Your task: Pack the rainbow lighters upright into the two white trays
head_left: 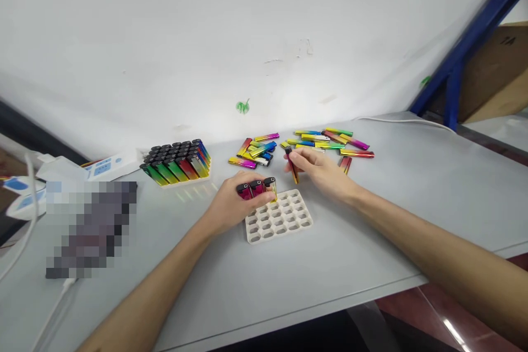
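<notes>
Three black-topped lighters (257, 187) stand side by side at the back left of a white tray (279, 217) with rows of oval slots. My left hand (233, 198) is closed around them, thumb across their front; their lower ends are hidden, so I cannot tell whether they sit in the slots. My right hand (309, 165) pinches one purple-to-orange lighter (293, 168), nearly upright and a little tilted, behind and to the right of the tray. Loose shiny lighters (259, 151) lie in a pile just behind my hands, with more lighters (325, 136) scattered beyond the right one.
At the left, a filled tray of upright lighters (177, 162) stands near the wall (206, 55). A power strip (115, 162) and a blurred-out dark device (93, 231) with a white cable (55, 311) lie further left. A blue metal frame (462, 60) rises at the right.
</notes>
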Available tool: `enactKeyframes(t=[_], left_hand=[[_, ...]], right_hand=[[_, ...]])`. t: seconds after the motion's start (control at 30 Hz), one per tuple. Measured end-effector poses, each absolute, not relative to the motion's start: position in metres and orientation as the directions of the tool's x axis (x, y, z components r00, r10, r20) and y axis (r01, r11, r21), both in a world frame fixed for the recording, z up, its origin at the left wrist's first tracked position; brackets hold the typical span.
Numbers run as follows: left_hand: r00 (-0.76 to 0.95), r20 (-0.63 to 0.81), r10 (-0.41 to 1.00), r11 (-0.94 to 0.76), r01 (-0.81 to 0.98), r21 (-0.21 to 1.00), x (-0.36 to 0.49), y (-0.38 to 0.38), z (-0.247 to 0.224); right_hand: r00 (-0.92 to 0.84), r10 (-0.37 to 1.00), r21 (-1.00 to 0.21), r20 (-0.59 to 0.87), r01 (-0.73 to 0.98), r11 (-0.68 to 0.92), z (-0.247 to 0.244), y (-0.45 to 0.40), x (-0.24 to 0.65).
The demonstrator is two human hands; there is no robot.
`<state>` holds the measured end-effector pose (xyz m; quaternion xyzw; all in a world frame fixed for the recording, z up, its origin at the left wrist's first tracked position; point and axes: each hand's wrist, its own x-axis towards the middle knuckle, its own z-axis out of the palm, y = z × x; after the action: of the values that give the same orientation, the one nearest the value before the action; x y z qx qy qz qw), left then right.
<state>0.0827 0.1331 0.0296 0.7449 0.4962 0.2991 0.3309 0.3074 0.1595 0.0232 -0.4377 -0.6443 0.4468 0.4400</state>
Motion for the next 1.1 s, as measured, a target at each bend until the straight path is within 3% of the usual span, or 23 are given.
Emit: enactKeyframes(t=[0.2,0.43,0.63,0.7,0.8,0.9,1.0,1.1], left_hand=[[0.334,0.086,0.938,-0.296,0.651,0.699,0.085,0.132,0.028],[0.324,0.088,0.942,-0.297,0.681,0.669,0.083,0.134,0.026],[0.321,0.077,0.944,-0.289,0.691,0.663,0.082,0.133,0.028],[0.328,0.086,0.941,-0.301,0.693,0.655,0.081,0.134,0.028],[0.324,0.089,0.942,-0.303,0.703,0.643,0.079,0.136,0.028],[0.278,0.059,0.959,-0.25,0.727,0.639,0.076,0.138,0.029],[0.269,0.031,0.963,-0.226,0.735,0.639,0.073,0.139,0.03],[0.297,0.03,0.954,-0.247,0.726,0.641,0.072,0.14,0.031]], right_hand=[[-0.379,0.904,-0.958,0.196,0.125,0.26,0.027,0.154,0.308],[-0.463,0.841,-0.77,0.279,0.416,0.484,0.028,0.147,0.31],[-0.517,0.826,-0.629,0.226,0.57,0.529,0.04,0.146,0.315],[-0.422,0.879,-0.51,0.222,0.718,0.474,0.044,0.15,0.321],[-0.104,0.969,-0.275,0.223,0.947,0.165,0.048,0.16,0.336],[0.072,0.994,-0.091,0.085,0.994,-0.064,0.046,0.17,0.35],[0.0,1.0,-0.046,-0.02,0.999,-0.001,0.04,0.173,0.353],[-0.194,0.981,-0.141,0.007,0.971,0.193,0.032,0.171,0.345]])
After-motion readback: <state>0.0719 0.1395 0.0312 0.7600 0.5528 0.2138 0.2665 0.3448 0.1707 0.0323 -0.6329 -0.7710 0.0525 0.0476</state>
